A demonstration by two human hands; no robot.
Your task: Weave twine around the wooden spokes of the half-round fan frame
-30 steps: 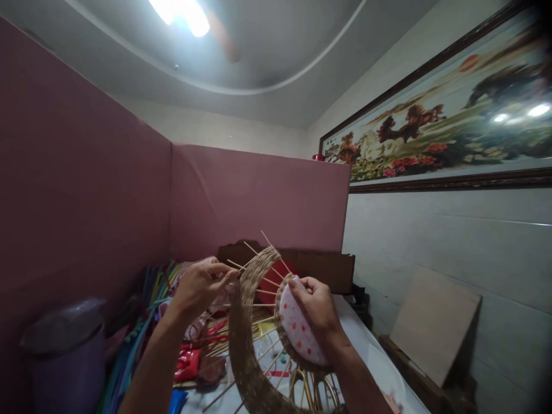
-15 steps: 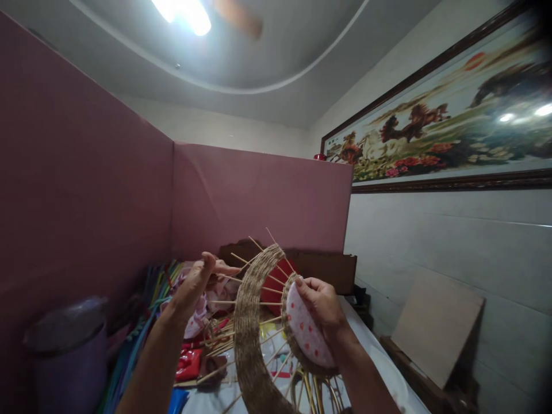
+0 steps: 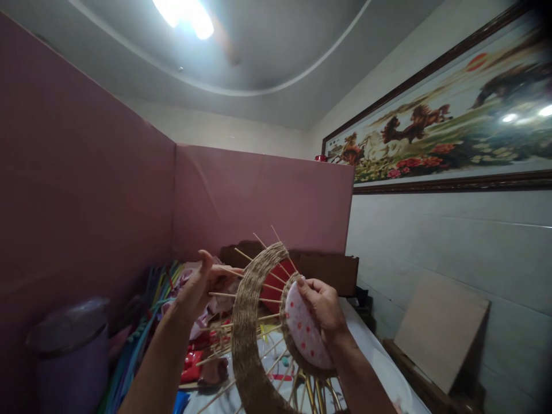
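Observation:
A round woven piece of brown twine on thin wooden sticks (image 3: 246,322) is held up in front of me, tilted. Its sticks fan out past the wide twine band. At its middle sits a white padded cloth disc with red dots (image 3: 305,336), edged with twine. My right hand (image 3: 324,306) grips this disc at its upper right edge, thumb on the cloth and the other fingers partly hidden. To the left, my left hand (image 3: 207,283) has its thumb raised and its fingers stretched toward the stick ends, near the outer band; the fingertips are partly behind the sticks.
Below lies a white table (image 3: 366,339) with loose sticks, red packets (image 3: 192,368) and gold-coloured rods (image 3: 317,394). Coloured strips (image 3: 129,356) and a lidded purple bin (image 3: 71,362) stand at left. A pink partition (image 3: 259,201) and brown cardboard (image 3: 330,271) rise behind.
The woven piece has turned slightly, its sticks shifting a little. My left hand's fingers have moved slightly along the stick ends. My right hand keeps its grip on the disc.

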